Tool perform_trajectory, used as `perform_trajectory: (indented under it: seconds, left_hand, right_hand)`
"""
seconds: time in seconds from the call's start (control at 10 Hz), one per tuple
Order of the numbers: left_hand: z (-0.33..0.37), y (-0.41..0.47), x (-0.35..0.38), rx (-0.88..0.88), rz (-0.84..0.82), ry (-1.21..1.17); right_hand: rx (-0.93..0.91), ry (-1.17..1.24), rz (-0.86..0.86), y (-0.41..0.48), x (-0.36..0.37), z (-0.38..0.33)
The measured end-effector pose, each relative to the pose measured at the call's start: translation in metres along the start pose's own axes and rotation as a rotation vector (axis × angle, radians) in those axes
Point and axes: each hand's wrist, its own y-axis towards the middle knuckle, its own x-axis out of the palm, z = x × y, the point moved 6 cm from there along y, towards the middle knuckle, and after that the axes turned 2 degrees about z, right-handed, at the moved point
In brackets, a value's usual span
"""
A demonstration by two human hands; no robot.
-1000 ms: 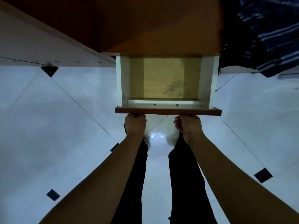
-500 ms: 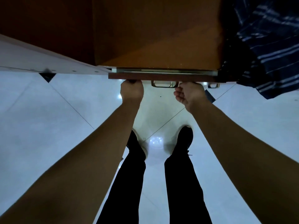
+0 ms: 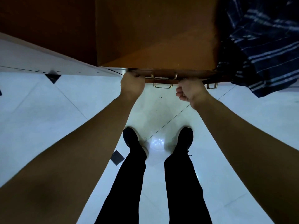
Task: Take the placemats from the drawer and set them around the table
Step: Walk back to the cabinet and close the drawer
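Observation:
A brown wooden drawer front [image 3: 163, 73] with a metal handle [image 3: 164, 75] lies flush under the edge of an orange-brown cabinet top [image 3: 155, 38]. My left hand [image 3: 131, 85] curls its fingers onto the drawer front's left end. My right hand [image 3: 189, 92] is a closed fist pressed against the front's right part. The drawer's inside is hidden. No placemats are visible.
Lower drawer handles [image 3: 162, 85] [image 3: 212, 86] show beneath. A dark blue striped cloth [image 3: 258, 46] hangs over the cabinet's right side. A white panel [image 3: 40, 62] runs off to the left. My legs and black shoes [image 3: 134, 141] stand on the white tiled floor [image 3: 48, 113].
One second ago the drawer stood pulled out and empty. Both hands have pushed it in until its front sits flush with the cabinet.

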Motion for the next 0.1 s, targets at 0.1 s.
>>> perform_trajectory:
  seconds: [0.1]
  left_hand:
    - [0.0177, -0.037, -0.0214, 0.153, -0.014, 0.213]
  right_hand:
    - [-0.221, -0.362, 0.006, -0.0355, -0.0043, -0.0041]
